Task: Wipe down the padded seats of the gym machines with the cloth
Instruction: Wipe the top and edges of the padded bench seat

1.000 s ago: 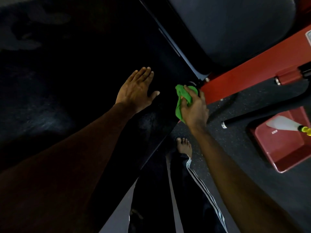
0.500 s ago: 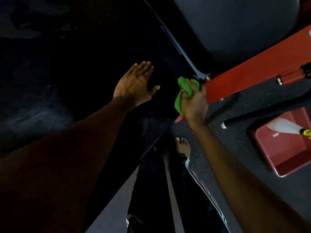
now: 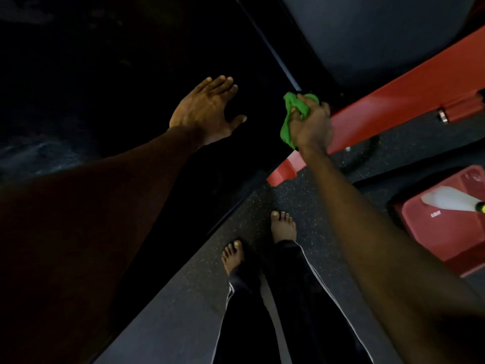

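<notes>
Red frame beside cloth; red tray w/ bottle nearby.

Bare forearms, bare feet — dark trousers with white side stripes.

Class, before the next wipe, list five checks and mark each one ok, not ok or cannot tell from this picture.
1. Green cloth held firmly: ok, the right hand has its grip curled round it.
2. Cloth on padding: cannot tell, it is bunched where the red frame meets the dark pad.
3. Left hand free: ok, open, fingers spread over the dark pad.
4. Spray bottle located: ok, lying in the red tray.
5. Pad already clean: cannot tell, too dark.
</notes>
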A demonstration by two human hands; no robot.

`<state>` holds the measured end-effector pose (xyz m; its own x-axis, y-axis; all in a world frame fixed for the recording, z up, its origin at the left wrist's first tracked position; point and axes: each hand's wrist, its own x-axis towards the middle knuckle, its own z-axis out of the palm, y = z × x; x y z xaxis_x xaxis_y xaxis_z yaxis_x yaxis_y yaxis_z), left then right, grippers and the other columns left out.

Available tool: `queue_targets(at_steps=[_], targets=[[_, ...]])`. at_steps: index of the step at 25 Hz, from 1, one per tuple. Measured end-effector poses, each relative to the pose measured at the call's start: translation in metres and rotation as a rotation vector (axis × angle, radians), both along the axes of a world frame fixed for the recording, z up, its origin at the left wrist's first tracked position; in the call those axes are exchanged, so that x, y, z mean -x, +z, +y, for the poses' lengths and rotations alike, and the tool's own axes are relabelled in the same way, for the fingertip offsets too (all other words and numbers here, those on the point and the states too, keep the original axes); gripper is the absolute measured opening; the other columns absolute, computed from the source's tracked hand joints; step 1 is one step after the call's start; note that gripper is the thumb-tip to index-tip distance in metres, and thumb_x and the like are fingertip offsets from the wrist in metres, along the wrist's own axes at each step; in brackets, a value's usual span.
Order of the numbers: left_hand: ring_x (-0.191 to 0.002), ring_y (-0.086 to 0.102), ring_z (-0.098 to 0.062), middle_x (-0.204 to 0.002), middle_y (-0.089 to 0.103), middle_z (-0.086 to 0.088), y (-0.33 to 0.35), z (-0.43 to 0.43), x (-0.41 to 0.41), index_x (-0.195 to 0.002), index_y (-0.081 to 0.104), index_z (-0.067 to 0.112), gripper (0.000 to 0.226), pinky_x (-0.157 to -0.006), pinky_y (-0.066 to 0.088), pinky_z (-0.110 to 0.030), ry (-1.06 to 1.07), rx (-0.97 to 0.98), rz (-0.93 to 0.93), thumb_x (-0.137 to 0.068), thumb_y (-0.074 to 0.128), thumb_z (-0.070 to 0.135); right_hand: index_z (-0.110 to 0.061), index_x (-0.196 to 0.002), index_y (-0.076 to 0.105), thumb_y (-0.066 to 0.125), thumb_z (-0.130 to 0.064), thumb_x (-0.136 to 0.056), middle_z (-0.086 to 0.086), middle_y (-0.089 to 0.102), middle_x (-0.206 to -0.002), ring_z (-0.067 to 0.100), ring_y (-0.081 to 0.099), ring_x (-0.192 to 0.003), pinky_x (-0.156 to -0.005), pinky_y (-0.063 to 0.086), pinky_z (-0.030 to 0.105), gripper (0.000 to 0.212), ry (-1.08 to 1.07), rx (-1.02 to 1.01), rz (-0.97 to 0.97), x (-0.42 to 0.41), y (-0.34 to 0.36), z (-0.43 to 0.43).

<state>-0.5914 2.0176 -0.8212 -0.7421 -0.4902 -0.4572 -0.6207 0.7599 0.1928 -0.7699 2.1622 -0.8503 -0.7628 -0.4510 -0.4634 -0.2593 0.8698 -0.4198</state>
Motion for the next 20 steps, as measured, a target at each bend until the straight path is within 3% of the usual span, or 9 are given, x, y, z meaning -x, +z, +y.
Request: queue_targets(at_steps=[5, 8, 13, 15, 20], targets=[[-0.152, 0.018, -0.018, -0.163, 0.027, -0.007, 0.003, 0.003, 0.003, -0.154, 0.033, 0.010, 0.075, -0.125, 0.007, -0.032, -0.014, 0.047, 0.041, -0.097, 0.044, 0.058, -0.037, -0.144, 0.052, 0.062, -0.025, -0.095, -0.003, 0.040, -0.151, 0.020, 0.059, -0.120, -0.104, 0.047, 0.037, 0.051, 0.123, 0.124, -0.054, -0.074, 0.039, 0.043], [-0.151, 0.023, -0.021, -0.161, 0.031, -0.010, 0.009, 0.013, 0.000, -0.152, 0.038, 0.007, 0.063, -0.123, 0.010, -0.032, -0.042, 0.031, 0.085, -0.100, 0.048, 0.043, -0.040, -0.144, 0.050, 0.060, -0.027, -0.097, -0.003, 0.039, -0.152, 0.020, 0.057, -0.123, -0.099, 0.049, 0.037, 0.051, 0.179, 0.194, -0.051, -0.101, 0.049, 0.069], [-0.152, 0.020, -0.021, -0.162, 0.027, -0.011, 0.016, 0.038, -0.009, -0.153, 0.033, 0.005, 0.063, -0.122, 0.008, -0.030, -0.020, -0.077, 0.095, -0.102, 0.049, 0.037, -0.029, -0.141, 0.057, 0.060, -0.032, -0.098, 0.005, 0.048, -0.145, 0.023, 0.057, -0.123, -0.097, 0.041, 0.025, 0.043, -0.002, 0.108, 0.068, -0.044, 0.008, 0.035], [-0.152, 0.017, -0.018, -0.164, 0.025, -0.008, 0.013, 0.039, -0.014, -0.155, 0.030, 0.008, 0.064, -0.121, 0.006, -0.027, -0.011, -0.081, 0.111, -0.103, 0.048, 0.040, -0.029, -0.136, 0.061, 0.060, -0.036, -0.095, 0.007, 0.057, -0.137, 0.026, 0.059, -0.121, -0.096, 0.043, 0.028, 0.042, -0.051, 0.079, 0.085, -0.017, -0.011, 0.021], [-0.152, 0.018, -0.019, -0.164, 0.024, -0.005, 0.007, 0.040, -0.012, -0.155, 0.031, 0.011, 0.064, -0.122, 0.009, -0.029, 0.008, -0.057, 0.130, -0.102, 0.046, 0.044, -0.031, -0.136, 0.061, 0.061, -0.035, -0.093, 0.006, 0.058, -0.134, 0.023, 0.060, -0.120, -0.096, 0.042, 0.023, 0.043, -0.010, 0.071, 0.060, -0.024, 0.000, 0.028]])
